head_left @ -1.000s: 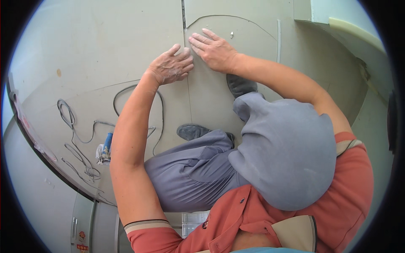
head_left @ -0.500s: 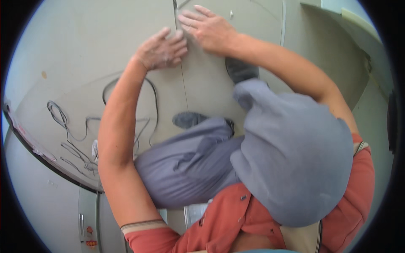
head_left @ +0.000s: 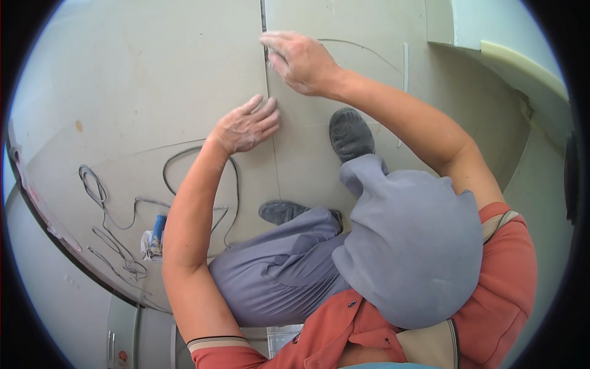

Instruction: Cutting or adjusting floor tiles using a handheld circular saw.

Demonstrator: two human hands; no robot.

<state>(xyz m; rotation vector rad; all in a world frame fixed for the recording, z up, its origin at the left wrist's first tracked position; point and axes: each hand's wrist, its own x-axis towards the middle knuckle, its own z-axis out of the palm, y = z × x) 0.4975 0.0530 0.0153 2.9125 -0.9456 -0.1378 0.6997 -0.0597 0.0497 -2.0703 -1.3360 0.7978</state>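
My left hand (head_left: 249, 126), dusty with whitish powder, reaches over the floor tiles with its fingers stretched out and nothing in them. Its fingertips lie by the thin seam (head_left: 274, 160) between two large beige tiles. Farther away, my right hand (head_left: 301, 64) is turned on edge beside the same seam. Its fingers extend leftward with the thumb apart, and I see nothing held. Around these fingers the joint widens to a dark gap (head_left: 263, 18). Whether either hand presses on the tile surface is hard to tell.
Loose grey cable (head_left: 101, 197) curls over the floor at left, near a blue cylindrical thing (head_left: 158, 229) beside whitish plastic. My dark shoes (head_left: 351, 135) stand on the right tile, close to the seam. A pale curved ledge (head_left: 522, 67) runs along the far right.
Both hands have come nearer to me along the seam as the view shifted. My right hand has turned from spread fingers onto its edge. The blue thing has come out from behind my left arm.
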